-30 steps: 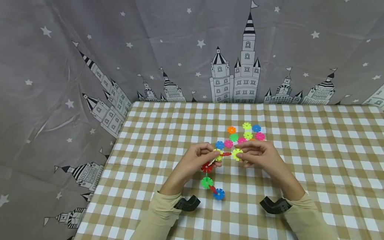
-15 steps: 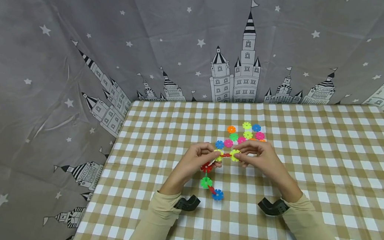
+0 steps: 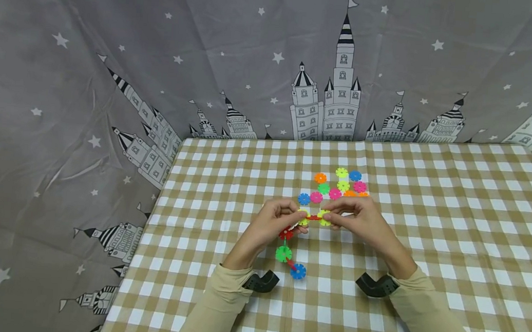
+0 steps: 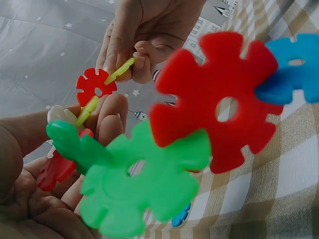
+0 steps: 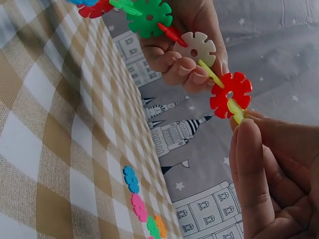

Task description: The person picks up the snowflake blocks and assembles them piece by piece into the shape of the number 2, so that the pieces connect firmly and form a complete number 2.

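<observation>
A chain of interlocking plastic flower discs hangs from my left hand (image 3: 273, 220), whose thumb and fingers pinch a yellow disc (image 3: 304, 217). My right hand (image 3: 360, 216) pinches another yellow disc (image 5: 236, 110) between thumb and fingertips. Between the two hands a red disc (image 5: 232, 94) meets both yellow ones, with the right-hand yellow disc at its slots. Below the left hand the chain runs on through a white disc (image 5: 199, 47), red discs and a green disc (image 3: 283, 253) to a blue disc (image 3: 298, 271) at its free end. Fingers partly cover both yellow discs.
Beyond the hands, several loose discs lie on the checked tablecloth (image 3: 227, 184), among them an orange disc (image 3: 320, 178), a blue disc (image 3: 355, 176) and a pink disc (image 3: 316, 197). A grey curtain (image 3: 237, 40) printed with castles hangs behind the table.
My right hand has moved slightly left, bringing its yellow disc up against the red disc. The red disc has dipped a little, and the chain's blue end has swung slightly left and down.
</observation>
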Demonstrator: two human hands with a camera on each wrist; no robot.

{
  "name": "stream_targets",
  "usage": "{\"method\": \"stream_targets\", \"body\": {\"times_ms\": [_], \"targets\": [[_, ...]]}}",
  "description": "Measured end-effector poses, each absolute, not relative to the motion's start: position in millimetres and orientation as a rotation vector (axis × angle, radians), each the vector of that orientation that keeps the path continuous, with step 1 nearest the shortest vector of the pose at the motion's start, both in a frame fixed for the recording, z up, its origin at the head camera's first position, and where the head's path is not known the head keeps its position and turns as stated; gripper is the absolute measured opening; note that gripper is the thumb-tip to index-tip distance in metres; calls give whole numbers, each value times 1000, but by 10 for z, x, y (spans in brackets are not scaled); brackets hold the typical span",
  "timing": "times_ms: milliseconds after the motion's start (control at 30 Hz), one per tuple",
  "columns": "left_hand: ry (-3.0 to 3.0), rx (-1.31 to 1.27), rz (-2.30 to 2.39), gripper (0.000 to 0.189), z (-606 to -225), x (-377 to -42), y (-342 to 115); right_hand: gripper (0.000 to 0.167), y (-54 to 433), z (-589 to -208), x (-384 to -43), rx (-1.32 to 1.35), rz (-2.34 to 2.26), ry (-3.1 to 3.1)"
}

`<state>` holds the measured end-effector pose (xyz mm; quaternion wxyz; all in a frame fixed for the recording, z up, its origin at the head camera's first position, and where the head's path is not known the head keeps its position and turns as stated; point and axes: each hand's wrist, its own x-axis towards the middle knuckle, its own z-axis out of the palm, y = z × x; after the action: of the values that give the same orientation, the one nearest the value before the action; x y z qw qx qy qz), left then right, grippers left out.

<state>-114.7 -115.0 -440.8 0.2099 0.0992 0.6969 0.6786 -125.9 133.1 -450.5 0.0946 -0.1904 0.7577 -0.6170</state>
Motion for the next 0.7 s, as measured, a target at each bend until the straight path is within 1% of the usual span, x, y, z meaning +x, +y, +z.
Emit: {"method": "stream_targets", "body": {"times_ms": [167,400,567,700], "targets": [[1937,298,1867,18,-4409,-1158,-1160,17,1325,-4515,-1270,-537,-1821,2225],[1989,340,1697,22,-4409,-1167,-1178,17,1313,-4540,-1273,-509,-1757,2180],[1998,343,1641,16,-4421,-1165,-1157,16,1288,-4559,-1264,-525,-1740,2118],[2000,375,1636,18,-4435,-1157,-1148,18,1249,-4575,-1259,-537,-1717,2082]]}}
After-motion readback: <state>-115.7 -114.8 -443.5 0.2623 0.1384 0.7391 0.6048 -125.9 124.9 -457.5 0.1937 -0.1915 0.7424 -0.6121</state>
